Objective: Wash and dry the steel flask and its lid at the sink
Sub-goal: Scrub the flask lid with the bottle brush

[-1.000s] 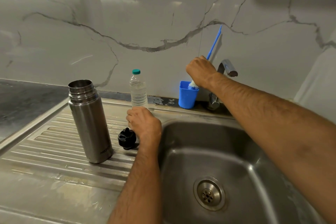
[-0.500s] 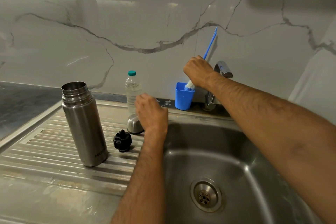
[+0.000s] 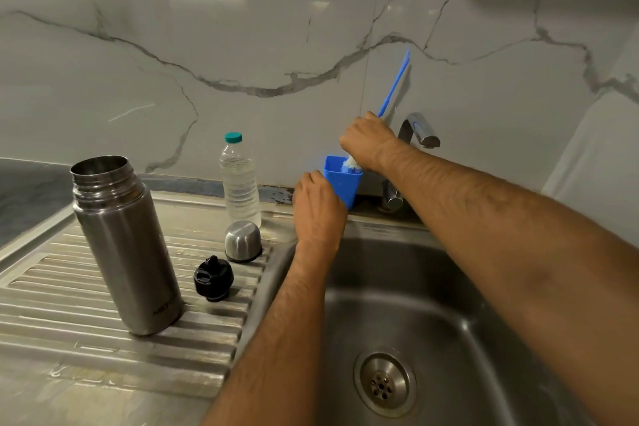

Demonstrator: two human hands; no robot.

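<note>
Washing not begun: right hand [image 3: 366, 142] grips the blue-handled bottle brush [image 3: 394, 83], left hand [image 3: 318, 207] curls round its blue plastic cup [image 3: 345, 183], open steel flask [image 3: 126, 245] leftward.

Faint, unreadable dark lettering low on the steel flask [image 3: 128, 245]; no other text.

We see the steel desk [image 3: 62, 387] filling the lower left of the frame, its ribbed draining board running up to the sink [image 3: 484, 339] basin at lower right. On the ribs the open steel flask [image 3: 126, 245] stands upright at centre left. Just right of it lies the black stopper [image 3: 213, 278], and beyond that the steel lid [image 3: 242, 240], dome up. Behind the lid stands a clear water bottle [image 3: 239, 180]. The blue cup [image 3: 342, 180] sits at the back edge, beside the tap [image 3: 411, 138].
</note>
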